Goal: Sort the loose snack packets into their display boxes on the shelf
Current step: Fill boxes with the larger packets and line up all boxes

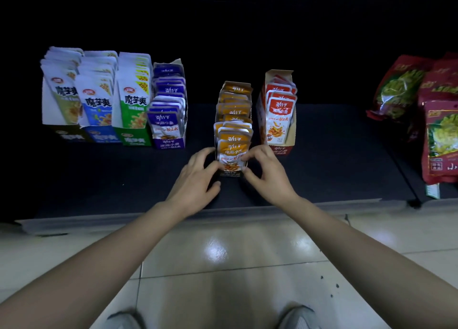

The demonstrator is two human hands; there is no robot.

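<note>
The dark, matte shelf (334, 155) runs wide above glossy floor tiles (223, 266). At its right end slump big crinkled red bags (401, 93). At the left stand tall white boxes (96, 98) with a purple box (168, 110) touching them. In the middle, the orange box (230, 173) stands just beside the red box (277, 113). Both are narrow open-topped card trays with sachets filed upright.

The orange packets (234, 110) are flat, shiny foil with rounded corners, and they lean unevenly forward. The front packet (231, 155) sits at the mouth of the orange box, held between both hands. The left hand (198, 177) curls its fingers round the left edge and the right hand (267, 172) pinches the right edge, each grip nearly closed on it.

The foil looks slick and the row crowded. Pushed in hard, the packet could buckle or skid out of the fingers. The light card box might also slide back or tip, letting the leaning row spill over its low sides.
</note>
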